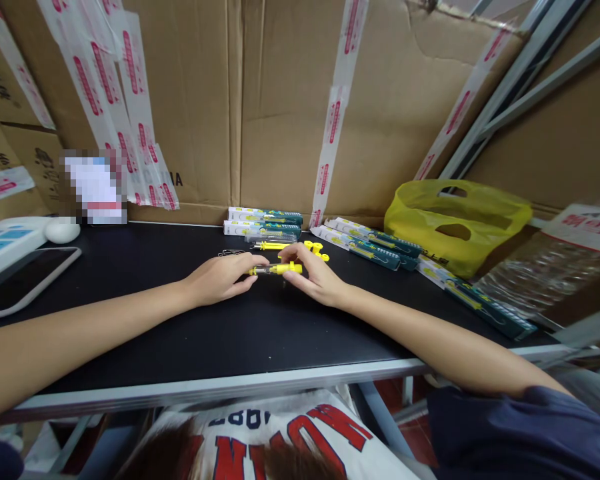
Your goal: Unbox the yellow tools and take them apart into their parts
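My left hand point(220, 278) and my right hand point(319, 277) meet over the middle of the black tabletop. Between them lies a pen-shaped tool point(276, 269) with a see-through barrel and yellow parts, held level. The left thumb and fingers pinch its clear end; the right fingers close round its yellow end. Just behind are more yellow rod-like parts point(270, 246), clear plastic tubes point(271, 237) and several small yellow collars point(317, 251). Some thin dark wire-like pieces point(233, 253) show by the left fingers.
Slim printed boxes point(263, 228) are stacked at the back, with more boxes point(357, 247) to the right. A yellow plastic bag point(455, 223) and a large clear bottle point(540, 267) stand far right. A phone point(27, 283) lies at left. Cardboard point(285, 113) walls the back.
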### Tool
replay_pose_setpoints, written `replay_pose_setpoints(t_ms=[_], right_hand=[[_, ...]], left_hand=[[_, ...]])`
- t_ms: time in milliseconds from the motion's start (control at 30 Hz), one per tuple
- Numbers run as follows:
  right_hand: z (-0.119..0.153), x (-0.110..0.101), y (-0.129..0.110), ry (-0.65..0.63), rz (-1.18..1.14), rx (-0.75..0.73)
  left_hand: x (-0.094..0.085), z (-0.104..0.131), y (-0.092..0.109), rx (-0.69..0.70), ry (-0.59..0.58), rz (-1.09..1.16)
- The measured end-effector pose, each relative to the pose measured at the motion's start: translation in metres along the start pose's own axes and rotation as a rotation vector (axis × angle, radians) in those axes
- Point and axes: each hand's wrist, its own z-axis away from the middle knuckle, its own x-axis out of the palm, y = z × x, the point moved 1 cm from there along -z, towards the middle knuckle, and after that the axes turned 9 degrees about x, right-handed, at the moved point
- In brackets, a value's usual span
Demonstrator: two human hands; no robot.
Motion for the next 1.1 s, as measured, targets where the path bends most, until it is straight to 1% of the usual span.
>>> replay_pose_setpoints(t_ms=[67, 133, 200, 300, 500, 633, 833, 1000, 1100], right_hand=[[-0.001, -0.004, 0.004, 0.085, 0.024, 0.034], [-0.003, -0.005, 0.008, 0.114, 0.073, 0.074], [-0.004, -0.004, 0.011, 0.088, 0.101, 0.096], [-0.005, -0.001, 0.012, 0.015, 0.07, 0.099], [-0.003, 0.002, 0.01, -0.054, 0.02, 0.036], [-0.003, 0.001, 0.011, -0.059, 0.037, -0.005], [-0.001, 0.0, 0.014, -0.074, 0.107, -0.032], [0.0, -0.002, 0.012, -0.073, 0.133, 0.007], [-0.001, -0.001, 0.011, -0.071, 0.093, 0.05]], left_hand=[[-0.001, 0.0, 0.0, -0.048, 0.044, -0.008], [-0.001, 0.001, 0.0, -0.081, 0.07, -0.026], [-0.001, 0.001, 0.0, -0.088, 0.079, -0.044], [0.0, 0.002, -0.001, -0.087, 0.076, -0.068], [0.001, 0.003, -0.004, -0.108, 0.028, -0.064], [0.002, 0.003, -0.004, -0.127, -0.005, -0.072], [0.004, 0.003, -0.004, -0.114, -0.016, -0.103], [0.003, 0.002, -0.004, -0.097, -0.016, -0.139], [0.002, 0.002, -0.003, -0.083, 0.002, -0.156]])
